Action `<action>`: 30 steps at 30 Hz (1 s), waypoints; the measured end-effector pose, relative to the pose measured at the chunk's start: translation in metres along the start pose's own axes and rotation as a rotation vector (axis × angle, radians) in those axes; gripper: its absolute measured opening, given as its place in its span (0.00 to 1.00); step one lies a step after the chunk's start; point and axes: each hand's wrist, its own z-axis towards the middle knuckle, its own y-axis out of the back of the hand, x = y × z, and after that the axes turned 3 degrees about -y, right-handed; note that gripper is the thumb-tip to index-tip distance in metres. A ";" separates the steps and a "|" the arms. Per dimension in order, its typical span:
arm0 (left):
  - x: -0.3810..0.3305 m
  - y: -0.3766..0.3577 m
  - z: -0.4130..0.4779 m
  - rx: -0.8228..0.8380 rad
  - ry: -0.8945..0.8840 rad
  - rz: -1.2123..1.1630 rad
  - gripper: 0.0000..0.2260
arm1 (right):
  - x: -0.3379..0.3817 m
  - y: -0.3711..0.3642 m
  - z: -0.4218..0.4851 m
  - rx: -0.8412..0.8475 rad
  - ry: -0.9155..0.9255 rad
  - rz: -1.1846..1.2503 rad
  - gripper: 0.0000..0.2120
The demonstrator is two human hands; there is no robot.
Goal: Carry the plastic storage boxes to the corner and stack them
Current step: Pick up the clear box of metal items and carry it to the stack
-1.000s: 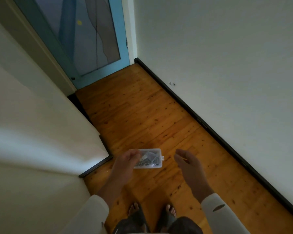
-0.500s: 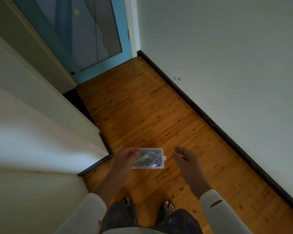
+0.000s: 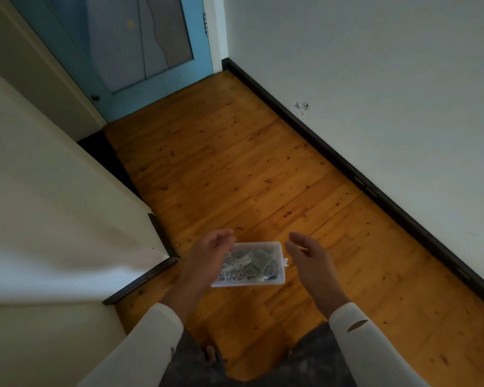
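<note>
A small clear plastic storage box (image 3: 259, 265) with a lid and a side latch holds several small metal-looking parts. It hangs above the wooden floor (image 3: 235, 169) at waist height. My left hand (image 3: 204, 259) grips its left end with curled fingers over the top. My right hand (image 3: 310, 262) hovers just right of the latch, with loosely curved fingers that hold nothing and do not touch the box. The room corner (image 3: 224, 67) lies far ahead, where the blue door (image 3: 151, 51) meets the white wall.
A white wall (image 3: 375, 93) with a black skirting board (image 3: 347, 166) runs along the right. A white wall corner (image 3: 67, 205) juts in on the left with a dark gap behind it. My bare feet and dark trousers show at the bottom edge.
I have walked forward, so the blue door and the corner look nearer. The box stays in my left hand, and my right hand keeps its place beside it.
</note>
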 end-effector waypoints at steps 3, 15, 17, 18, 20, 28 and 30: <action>0.041 -0.010 0.026 -0.012 -0.004 0.002 0.05 | -0.033 -0.018 0.028 -0.011 0.023 -0.033 0.16; 0.206 -0.053 0.124 -0.142 0.063 -0.002 0.20 | -0.162 -0.089 0.134 -0.066 -0.006 -0.093 0.32; 0.228 -0.057 0.133 -0.184 0.051 0.036 0.23 | -0.183 -0.096 0.144 -0.093 0.033 -0.191 0.33; 0.233 -0.058 0.135 -0.199 0.052 0.069 0.25 | -0.188 -0.095 0.146 -0.109 0.052 -0.242 0.33; 0.249 -0.059 0.144 -0.222 0.051 0.161 0.30 | -0.203 -0.100 0.155 -0.113 0.048 -0.362 0.39; 0.304 -0.059 0.172 -0.259 0.098 0.389 0.42 | -0.254 -0.107 0.186 -0.101 -0.006 -0.702 0.49; 0.313 -0.059 0.176 -0.236 0.123 0.410 0.43 | -0.262 -0.108 0.189 -0.096 -0.007 -0.699 0.48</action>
